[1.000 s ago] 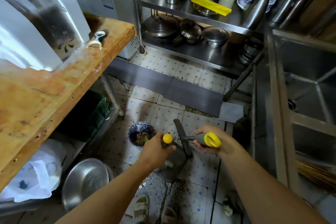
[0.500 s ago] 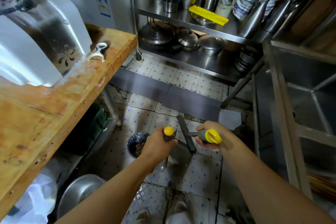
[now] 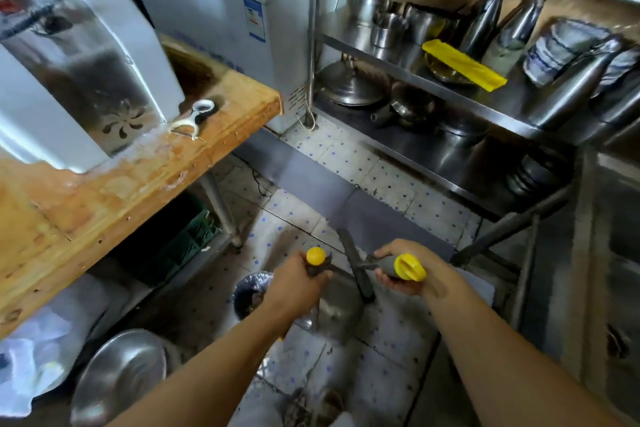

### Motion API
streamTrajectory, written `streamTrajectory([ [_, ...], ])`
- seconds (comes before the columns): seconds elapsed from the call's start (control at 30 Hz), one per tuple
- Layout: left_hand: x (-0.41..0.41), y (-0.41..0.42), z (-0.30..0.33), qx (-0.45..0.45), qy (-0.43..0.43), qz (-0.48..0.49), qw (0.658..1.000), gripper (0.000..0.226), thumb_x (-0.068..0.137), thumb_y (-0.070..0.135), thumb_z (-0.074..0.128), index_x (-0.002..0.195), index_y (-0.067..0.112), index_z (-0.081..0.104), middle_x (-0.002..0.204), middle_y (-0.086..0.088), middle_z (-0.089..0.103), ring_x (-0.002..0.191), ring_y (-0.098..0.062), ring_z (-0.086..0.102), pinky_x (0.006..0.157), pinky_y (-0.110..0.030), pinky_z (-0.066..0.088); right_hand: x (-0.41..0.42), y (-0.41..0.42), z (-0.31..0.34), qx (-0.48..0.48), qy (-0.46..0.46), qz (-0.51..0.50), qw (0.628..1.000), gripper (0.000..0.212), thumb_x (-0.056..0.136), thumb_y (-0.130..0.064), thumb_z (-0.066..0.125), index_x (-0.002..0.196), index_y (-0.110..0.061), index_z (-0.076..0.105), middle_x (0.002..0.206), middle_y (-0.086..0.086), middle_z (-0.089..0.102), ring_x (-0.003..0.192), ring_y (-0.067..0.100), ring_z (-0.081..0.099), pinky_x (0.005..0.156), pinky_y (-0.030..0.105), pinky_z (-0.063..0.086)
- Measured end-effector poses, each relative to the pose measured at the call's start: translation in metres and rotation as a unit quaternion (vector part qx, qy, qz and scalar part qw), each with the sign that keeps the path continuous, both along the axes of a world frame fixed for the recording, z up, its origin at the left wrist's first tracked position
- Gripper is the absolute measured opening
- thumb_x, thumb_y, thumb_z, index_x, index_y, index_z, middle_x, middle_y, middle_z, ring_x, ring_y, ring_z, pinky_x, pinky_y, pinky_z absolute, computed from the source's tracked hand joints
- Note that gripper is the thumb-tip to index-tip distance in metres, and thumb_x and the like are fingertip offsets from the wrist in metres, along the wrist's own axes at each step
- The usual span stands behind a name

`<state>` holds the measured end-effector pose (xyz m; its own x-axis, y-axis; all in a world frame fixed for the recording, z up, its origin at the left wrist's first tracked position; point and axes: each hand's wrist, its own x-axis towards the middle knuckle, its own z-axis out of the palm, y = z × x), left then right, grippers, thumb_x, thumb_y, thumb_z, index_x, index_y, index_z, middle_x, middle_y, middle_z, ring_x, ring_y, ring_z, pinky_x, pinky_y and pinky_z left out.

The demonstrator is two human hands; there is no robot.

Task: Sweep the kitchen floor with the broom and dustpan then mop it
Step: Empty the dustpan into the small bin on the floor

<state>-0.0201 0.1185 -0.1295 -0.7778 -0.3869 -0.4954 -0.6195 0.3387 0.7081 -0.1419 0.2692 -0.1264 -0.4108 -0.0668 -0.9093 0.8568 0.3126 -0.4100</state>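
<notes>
The left hand (image 3: 294, 282) was curled around a grey handle with a yellow ball end (image 3: 315, 255), and the right hand (image 3: 412, 270) gripped a second grey handle with a yellow hanging loop (image 3: 410, 267); both hands were level, close together above the floor (image 3: 349, 163). The left handle ran down to the grey dustpan (image 3: 337, 314), which hung directly under the hands. The dark broom head (image 3: 355, 265) lay between the hands, its long axis pointing away from the person toward the shelf (image 3: 433, 90); the right hand was nearer to it. I judged that sweeping needed both tools lowered to the tiles. A lined bin (image 3: 251, 295) stood just left of the dustpan, with dark waste inside. A steel bowl (image 3: 119, 374) lay under the wooden worktop (image 3: 121, 184), near its front edge; its contents were not visible.
</notes>
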Motion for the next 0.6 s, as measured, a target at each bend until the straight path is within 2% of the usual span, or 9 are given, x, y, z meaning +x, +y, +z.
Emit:
streamTrajectory([
  [0.13,-0.026,-0.001,0.003,-0.016,-0.012,0.045,0.999,0.035,0.086,0.039,0.066,0.105,0.017,0.046,0.101,-0.003,0.060,0.094,-0.021,0.058,0.076,-0.031,0.046,-0.037,-0.009,-0.004,-0.017,-0.007,0.014,1.000,0.021,0.092,-0.007,0.056,0.073,-0.002,0.049,0.072,0.014,0.050,0.059,0.020,0.051,0.034,0.019,0.047],
  [0.3,-0.061,-0.013,-0.001,-0.018,-0.011,0.106,0.994,0.042,0.082,0.040,0.068,0.111,0.016,0.049,0.105,-0.004,0.063,0.099,-0.024,0.058,0.083,-0.036,0.049,-0.087,-0.036,-0.012,-0.037,-0.010,0.054,0.998,0.019,0.090,-0.004,0.055,0.072,-0.002,0.049,0.075,0.015,0.049,0.060,0.021,0.052,0.034,0.019,0.047],
  [0.4,-0.080,-0.025,-0.006,-0.017,-0.014,0.126,0.992,0.040,0.084,0.036,0.067,0.112,0.015,0.048,0.104,-0.005,0.062,0.099,-0.026,0.059,0.081,-0.035,0.048,-0.110,-0.058,-0.015,-0.050,-0.006,0.061,0.997,0.017,0.088,-0.003,0.055,0.072,-0.003,0.049,0.070,0.014,0.048,0.053,0.020,0.053,0.035,0.019,0.047],
  [0.6,-0.119,-0.058,-0.016,-0.006,-0.016,0.167,0.986,0.043,0.083,0.036,0.067,0.114,0.012,0.047,0.105,-0.006,0.061,0.102,-0.028,0.058,0.086,-0.037,0.048,-0.168,-0.115,-0.005,-0.053,-0.046,0.117,0.991,0.021,0.094,-0.002,0.046,0.073,-0.001,0.042,0.074,0.015,0.042,0.060,0.021,0.045,0.031,0.019,0.045],
])
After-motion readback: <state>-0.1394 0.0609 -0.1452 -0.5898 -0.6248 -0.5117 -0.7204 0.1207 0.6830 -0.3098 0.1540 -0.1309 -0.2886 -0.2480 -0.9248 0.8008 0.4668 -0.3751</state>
